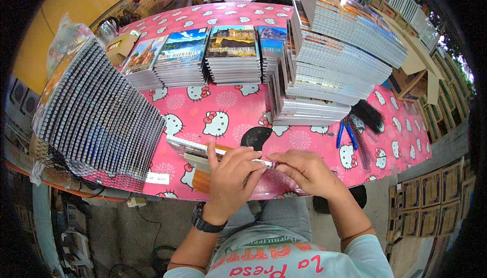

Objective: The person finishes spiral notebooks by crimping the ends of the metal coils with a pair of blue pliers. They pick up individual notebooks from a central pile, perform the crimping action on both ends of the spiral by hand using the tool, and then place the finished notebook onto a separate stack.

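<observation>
My left hand, with a black watch at the wrist, grips a notebook near the table's front edge. The notebook stands on edge at a slant, its white page edge upward, partly covered by my fingers. At its right end, my right hand is closed in a pinch, fingertips close to my left ones. What those fingertips hold is too small to make out. Beneath my left hand lies a brown wooden-looking piece. Just beyond my hands is a black rounded flat object.
A tall stack of black-coil-bound notebooks rises at left. Picture-covered stacks line the back; high white-edged stacks stand at right. Blue-handled pliers lie by loose black coils on the pink tablecloth. A cardboard box is beyond.
</observation>
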### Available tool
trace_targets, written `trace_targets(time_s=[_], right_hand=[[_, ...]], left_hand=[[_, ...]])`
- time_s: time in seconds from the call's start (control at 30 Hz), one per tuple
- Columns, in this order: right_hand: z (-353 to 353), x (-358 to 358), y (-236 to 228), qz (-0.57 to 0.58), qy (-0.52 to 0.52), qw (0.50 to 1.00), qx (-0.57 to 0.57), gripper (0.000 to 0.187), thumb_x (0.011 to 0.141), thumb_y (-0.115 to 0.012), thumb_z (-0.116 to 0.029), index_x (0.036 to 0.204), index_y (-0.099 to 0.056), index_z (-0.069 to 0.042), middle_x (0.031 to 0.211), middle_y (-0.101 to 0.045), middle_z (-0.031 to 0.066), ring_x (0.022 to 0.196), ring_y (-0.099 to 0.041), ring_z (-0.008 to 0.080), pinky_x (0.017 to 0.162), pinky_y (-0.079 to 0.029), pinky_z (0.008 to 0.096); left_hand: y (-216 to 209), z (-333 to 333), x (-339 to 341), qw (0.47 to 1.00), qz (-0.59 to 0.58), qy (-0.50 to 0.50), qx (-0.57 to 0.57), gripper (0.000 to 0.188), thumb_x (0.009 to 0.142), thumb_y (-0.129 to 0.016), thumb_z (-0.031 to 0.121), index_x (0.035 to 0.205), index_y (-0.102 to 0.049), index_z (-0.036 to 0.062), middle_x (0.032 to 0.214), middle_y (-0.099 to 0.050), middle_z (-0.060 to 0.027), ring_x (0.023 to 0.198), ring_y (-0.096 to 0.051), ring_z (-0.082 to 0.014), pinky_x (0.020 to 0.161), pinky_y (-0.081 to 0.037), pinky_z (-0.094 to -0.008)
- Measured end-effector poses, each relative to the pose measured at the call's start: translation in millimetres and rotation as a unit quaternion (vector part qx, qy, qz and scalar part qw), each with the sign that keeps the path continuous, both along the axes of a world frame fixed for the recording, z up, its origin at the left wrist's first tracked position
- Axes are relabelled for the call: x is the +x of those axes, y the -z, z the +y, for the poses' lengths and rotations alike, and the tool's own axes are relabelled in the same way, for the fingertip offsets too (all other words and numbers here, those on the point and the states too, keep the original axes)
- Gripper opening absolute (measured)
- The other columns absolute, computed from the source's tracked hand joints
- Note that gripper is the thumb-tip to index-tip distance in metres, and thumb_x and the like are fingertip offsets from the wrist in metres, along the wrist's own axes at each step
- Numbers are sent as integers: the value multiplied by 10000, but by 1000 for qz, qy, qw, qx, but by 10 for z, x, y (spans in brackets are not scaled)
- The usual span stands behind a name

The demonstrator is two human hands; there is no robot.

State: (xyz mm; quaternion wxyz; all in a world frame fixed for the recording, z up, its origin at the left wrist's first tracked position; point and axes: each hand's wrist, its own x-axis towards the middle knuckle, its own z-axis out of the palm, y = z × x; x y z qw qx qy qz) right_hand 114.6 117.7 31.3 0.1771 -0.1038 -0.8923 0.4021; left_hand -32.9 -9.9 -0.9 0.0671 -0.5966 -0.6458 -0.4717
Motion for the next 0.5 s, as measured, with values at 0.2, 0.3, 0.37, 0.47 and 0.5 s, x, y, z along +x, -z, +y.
trace_targets(time_s=[0.2, 0.3, 0.37, 0.47, 0.5], right_hand=[[14, -35, 76, 99, 3, 991, 95, 195, 825, -593, -111, 1008, -631, -58, 821, -614, 138, 746, -604, 293, 688, -484, 362], [34, 0, 106, 40, -2, 996, 82, 279, 820, -610, -116, 1094, -598, -63, 793, -615, 124, 731, -605, 293, 674, -489, 357], [-36, 17, 17, -19, 12, 1000, -20, 358, 819, -620, -128, 1163, -549, -58, 815, -627, 118, 728, -618, 269, 677, -493, 345], [42, 9, -73, -65, -26, 988, -136, 450, 833, -614, -166, 1244, -475, -48, 873, -644, 128, 756, -638, 241, 695, -497, 332], [92, -9, -87, -76, -55, 981, -171, 476, 840, -608, -182, 1268, -450, -45, 897, -650, 135, 770, -646, 233, 703, -497, 329]], left_hand=[[-15, 25, 15, 1000, 4, -10, 9, 103, 721, -690, 110, 790, -612, 116, 886, -634, -2, 913, -588, -191, 1049, -105, -552], [-2, 29, 9, 1000, 6, -7, 0, 120, 723, -685, 124, 827, -624, 126, 895, -631, 1, 903, -584, -183, 1040, -132, -539], [-75, -7, 38, 1000, -5, -4, -28, 144, 724, -682, 141, 858, -631, 139, 869, -612, 13, 888, -571, -172, 1017, -152, -533], [-114, -51, 15, 997, 37, 25, -68, 182, 721, -684, 174, 896, -636, 157, 822, -574, 28, 868, -548, -159, 982, -167, -530], [-109, -105, -3, 994, 59, 32, -84, 195, 720, -685, 186, 907, -637, 163, 805, -559, 33, 861, -540, -155, 970, -169, -531]])
